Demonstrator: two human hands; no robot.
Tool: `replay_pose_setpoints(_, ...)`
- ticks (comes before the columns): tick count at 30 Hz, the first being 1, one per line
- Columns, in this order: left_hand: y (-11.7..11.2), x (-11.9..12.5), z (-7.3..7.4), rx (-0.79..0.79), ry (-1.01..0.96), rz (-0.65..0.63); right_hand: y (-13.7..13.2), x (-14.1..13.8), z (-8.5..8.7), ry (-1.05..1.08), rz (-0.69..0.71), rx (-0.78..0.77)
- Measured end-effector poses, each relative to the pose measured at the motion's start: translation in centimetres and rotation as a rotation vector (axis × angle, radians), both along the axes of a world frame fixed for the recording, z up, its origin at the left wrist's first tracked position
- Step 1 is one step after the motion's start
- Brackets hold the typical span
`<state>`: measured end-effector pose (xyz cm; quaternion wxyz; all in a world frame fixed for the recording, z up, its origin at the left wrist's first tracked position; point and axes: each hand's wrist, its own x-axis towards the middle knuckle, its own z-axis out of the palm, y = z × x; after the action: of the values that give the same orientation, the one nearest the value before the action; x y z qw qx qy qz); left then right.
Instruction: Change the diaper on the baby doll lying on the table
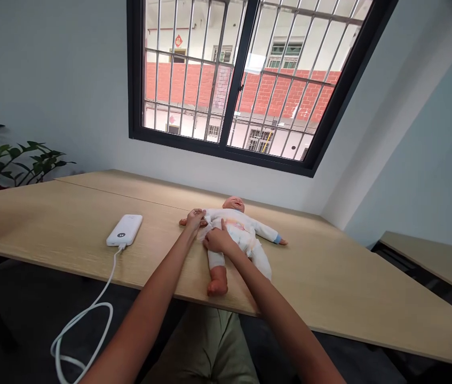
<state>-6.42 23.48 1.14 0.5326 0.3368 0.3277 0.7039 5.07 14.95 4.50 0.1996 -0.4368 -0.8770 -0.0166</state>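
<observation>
Pale wood table [322, 288] under a barred window [245, 74], left hand [194, 220] and right hand [218, 240] pinching a doll's suit [231, 226].

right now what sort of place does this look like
Probably a plain office or training room, though I can't be sure: there's a long wooden table with a baby doll and a power bank on it, and a barred window looking onto a brick building.

White power bank [124, 230] on the desk [330, 288], left of the left hand [195, 220]
Its white cable [111, 274] drops off the desk edge; barred window [237, 80] beyond.
</observation>
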Motion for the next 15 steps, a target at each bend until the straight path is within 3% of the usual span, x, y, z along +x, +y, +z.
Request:
replay_pose_setpoints(5, -0.8, 0.0, 0.9, 0.041, 0.031, -0.027, 0.4, 0.2, 1.1, 0.006, -0.036, -0.011)
replay_pose_setpoints(10, -2.3, 1.0, 2.1, 0.161, 0.125, -0.127, 1.7, 2.7, 3.6, 0.291, -0.24, 0.024)
replay_pose_setpoints(15, -2.6, 3.0, 2.2, 0.312, 0.297, -0.162, 2.9, 4.0, 3.1, 0.292, -0.204, -0.054)
